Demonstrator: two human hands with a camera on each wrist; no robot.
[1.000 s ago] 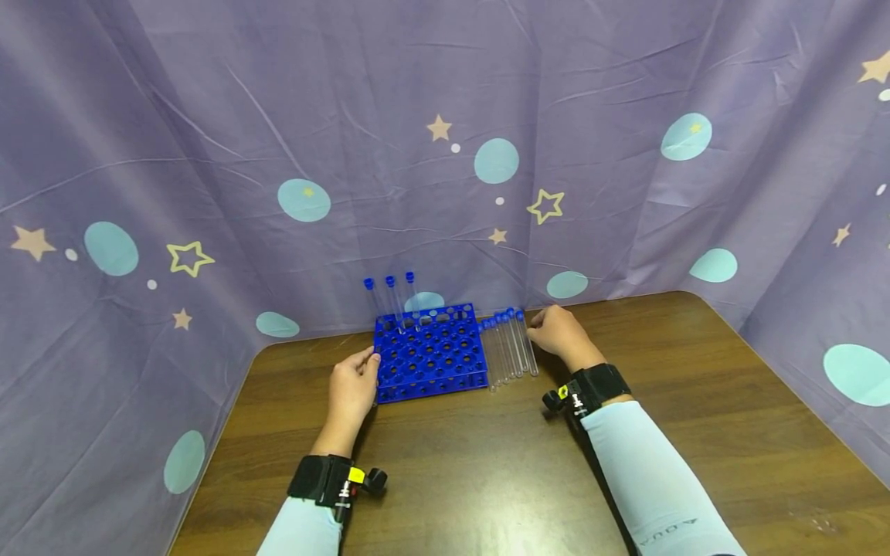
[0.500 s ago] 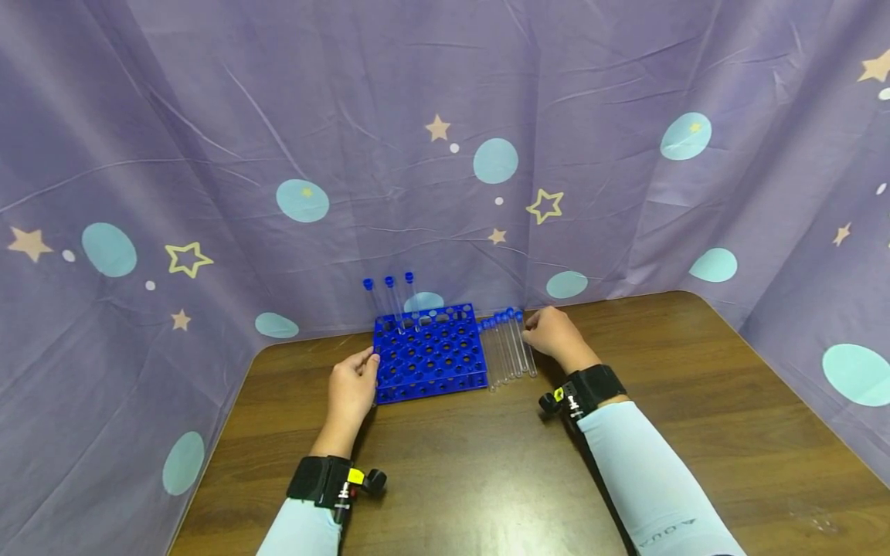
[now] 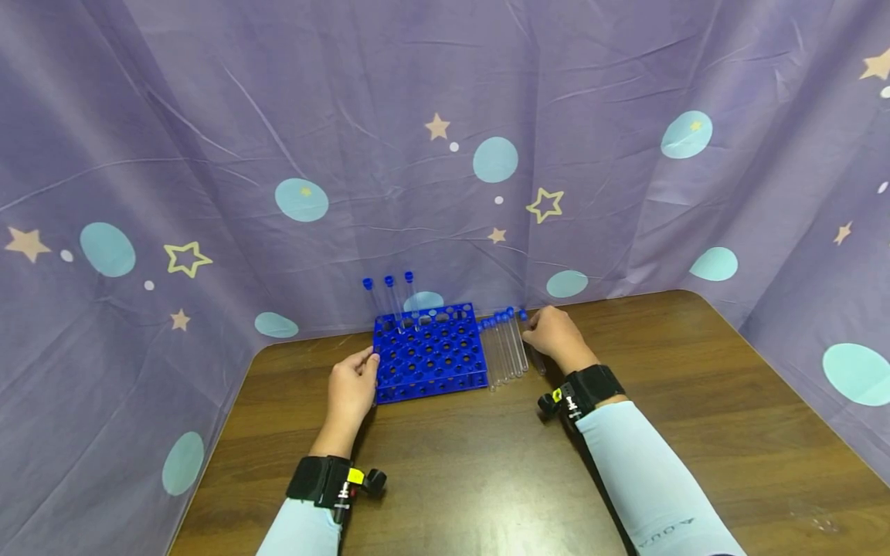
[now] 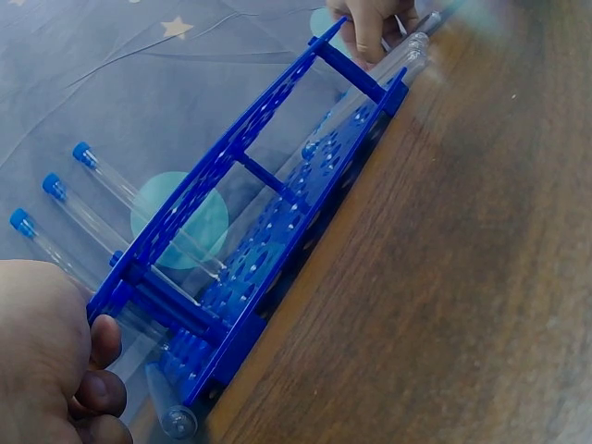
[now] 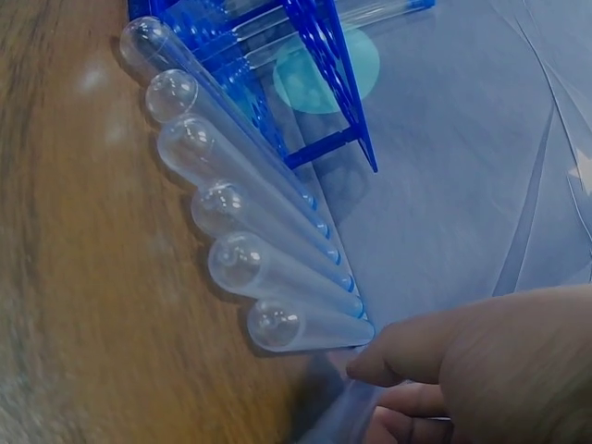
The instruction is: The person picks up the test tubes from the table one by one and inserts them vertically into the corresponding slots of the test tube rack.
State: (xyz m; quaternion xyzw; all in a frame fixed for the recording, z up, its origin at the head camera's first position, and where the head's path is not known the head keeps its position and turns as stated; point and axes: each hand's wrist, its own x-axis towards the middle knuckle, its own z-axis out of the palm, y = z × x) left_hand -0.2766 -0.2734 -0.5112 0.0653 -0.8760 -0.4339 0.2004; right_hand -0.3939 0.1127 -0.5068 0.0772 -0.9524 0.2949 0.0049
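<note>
A blue test tube rack (image 3: 431, 351) sits on the table with three blue-capped test tubes (image 3: 392, 297) upright in its back left holes. My left hand (image 3: 352, 386) grips the rack's left end, thumb on the upper edge. Just right of the rack lies a row of several clear test tubes (image 5: 236, 208), caps toward the curtain. My right hand (image 3: 556, 336) pinches one blue-capped test tube (image 3: 538, 361) near its cap, a little apart from the row. In the left wrist view another clear tube end (image 4: 176, 416) shows below the left fingers.
A purple curtain (image 3: 389, 154) with stars and dots hangs right behind the wooden table (image 3: 445, 463) and along both sides. The rack and tubes stand close to the table's back edge.
The right hand has shifted slightly left, then taken hold of the rightmost test tube, whose lower end has swung right, away from the row. The left hand and rack stay put.
</note>
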